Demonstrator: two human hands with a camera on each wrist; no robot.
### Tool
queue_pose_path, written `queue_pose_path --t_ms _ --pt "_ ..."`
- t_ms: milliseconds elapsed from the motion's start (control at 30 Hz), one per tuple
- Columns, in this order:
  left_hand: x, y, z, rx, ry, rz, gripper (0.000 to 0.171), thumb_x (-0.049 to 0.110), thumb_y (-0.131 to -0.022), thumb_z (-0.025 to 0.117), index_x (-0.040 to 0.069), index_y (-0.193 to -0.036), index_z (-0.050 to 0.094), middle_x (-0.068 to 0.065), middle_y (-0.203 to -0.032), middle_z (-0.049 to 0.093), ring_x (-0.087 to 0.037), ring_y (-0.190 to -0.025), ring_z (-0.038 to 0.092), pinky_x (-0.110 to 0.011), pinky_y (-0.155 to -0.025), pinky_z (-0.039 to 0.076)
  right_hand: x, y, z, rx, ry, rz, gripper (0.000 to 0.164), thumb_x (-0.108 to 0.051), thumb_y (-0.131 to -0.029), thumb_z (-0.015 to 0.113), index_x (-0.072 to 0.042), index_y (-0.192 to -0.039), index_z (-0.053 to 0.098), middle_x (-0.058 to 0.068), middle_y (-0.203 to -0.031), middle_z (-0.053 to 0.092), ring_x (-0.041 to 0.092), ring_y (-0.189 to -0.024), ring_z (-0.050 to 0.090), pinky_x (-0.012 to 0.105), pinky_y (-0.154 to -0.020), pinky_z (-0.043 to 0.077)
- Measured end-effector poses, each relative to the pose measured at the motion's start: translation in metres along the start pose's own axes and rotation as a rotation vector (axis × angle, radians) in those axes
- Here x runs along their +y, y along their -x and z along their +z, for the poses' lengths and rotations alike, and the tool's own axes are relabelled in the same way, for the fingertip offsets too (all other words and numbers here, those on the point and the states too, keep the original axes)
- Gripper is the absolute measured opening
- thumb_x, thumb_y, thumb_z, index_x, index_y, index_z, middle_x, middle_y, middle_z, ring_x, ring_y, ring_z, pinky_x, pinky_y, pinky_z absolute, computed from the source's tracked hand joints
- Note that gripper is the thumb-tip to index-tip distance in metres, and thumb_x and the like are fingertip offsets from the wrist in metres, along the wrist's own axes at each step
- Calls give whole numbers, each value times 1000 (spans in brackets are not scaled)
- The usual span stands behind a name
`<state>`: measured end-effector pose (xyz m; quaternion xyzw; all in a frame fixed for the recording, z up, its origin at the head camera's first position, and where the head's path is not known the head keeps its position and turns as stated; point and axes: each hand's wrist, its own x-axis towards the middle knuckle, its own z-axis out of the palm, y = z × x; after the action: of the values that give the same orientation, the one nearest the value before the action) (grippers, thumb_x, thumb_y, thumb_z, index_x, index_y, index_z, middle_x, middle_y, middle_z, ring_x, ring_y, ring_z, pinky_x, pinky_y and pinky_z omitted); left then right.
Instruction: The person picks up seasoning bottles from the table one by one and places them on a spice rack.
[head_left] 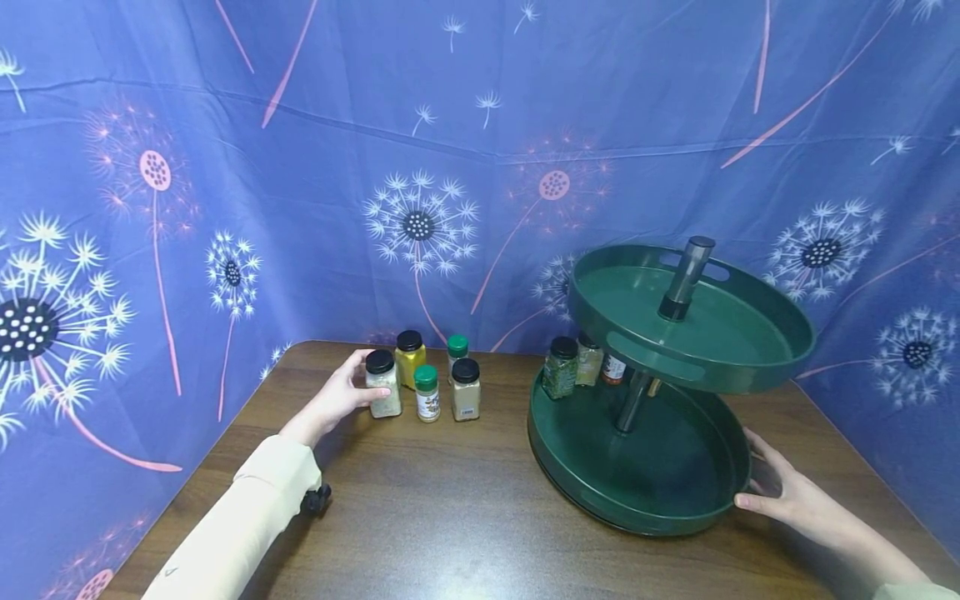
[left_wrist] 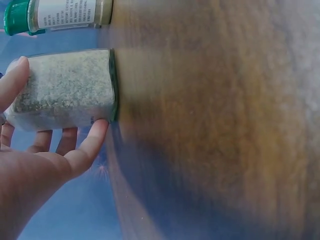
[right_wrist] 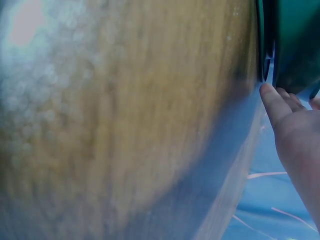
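Left hand (head_left: 341, 400) gripping black-lidded jar (head_left: 387, 405), right hand (head_left: 797, 497) — touching lower tray (head_left: 637, 513)

In the head view the upper tray (head_left: 750, 321) hides the top of the orange-based jar (head_left: 612, 372), and the tan jar (head_left: 466, 398) partly covers the rear green-capped bottle (head_left: 457, 345). In the left wrist view, the left hand (left_wrist: 42, 162) hides part of the pale jar (left_wrist: 65, 82); the right wrist view crops the lower tray (right_wrist: 302, 40) at 2 edges and blurs the table (right_wrist: 125, 110).

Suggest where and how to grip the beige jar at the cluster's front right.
Likely the body of the beige jar, below the black lid, from front right: it stands upright, looks flat-sided, and green-capped shakers sit to its left and behind.
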<state>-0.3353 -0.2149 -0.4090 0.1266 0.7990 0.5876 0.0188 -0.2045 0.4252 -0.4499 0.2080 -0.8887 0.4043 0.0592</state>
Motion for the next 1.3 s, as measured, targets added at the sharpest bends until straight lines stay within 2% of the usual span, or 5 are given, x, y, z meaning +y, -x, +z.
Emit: queue_pose_path --t_ms 100,300,467,733,1300 --pt "-2 -1 -1 3 -6 3 59 -4 -81 68 0 -132 38 -29 -120 48 -33 -105 50 -46 -74 52 0 0 0 1 -2 6 91 8 -81 66 5 -148 5 -31 -130 24 -24 -111 32 5 -80 42" --pt "-19 -11 -6 8 -1 -4 62 1 -80 72 5 -132 40 -26 -121 48 -32 -106 50 -41 -70 53 0 0 1 2 -8 11 90 9 -81 65 5 -148 5 -31 -131 24 -24 -112 32 6 -80 43" --pt "-20 -13 -10 5 -11 -1 65 4 -79 74 7 -133 40 -26 -123 49 -31 -107 51 -40 -70 53 -2 0 1 -2 -6 18 91 8 -81 65 5 -148 4 -31 -130 22 -25 -111 30 6 -80 43" --pt "-9 -17 -16 -6 -22 25 63 5 -79 74 9 -133 40 -28 -124 49 -35 -108 51 -42 -72 54 -1 0 1 -7 -16 18 90 8 -81 65 5 -148 4 -31 -130 23 -25 -112 30 6 -81 43" --pt "37 -25 -26 46 -70 57 64 10 -80 75 14 -133 40 -21 -124 50 -30 -110 51 -42 -74 52 0 0 1 9 -12 24 90 8 -81 66 3 -149 7 -30 -130 25 -23 -111 33 7 -78 45"
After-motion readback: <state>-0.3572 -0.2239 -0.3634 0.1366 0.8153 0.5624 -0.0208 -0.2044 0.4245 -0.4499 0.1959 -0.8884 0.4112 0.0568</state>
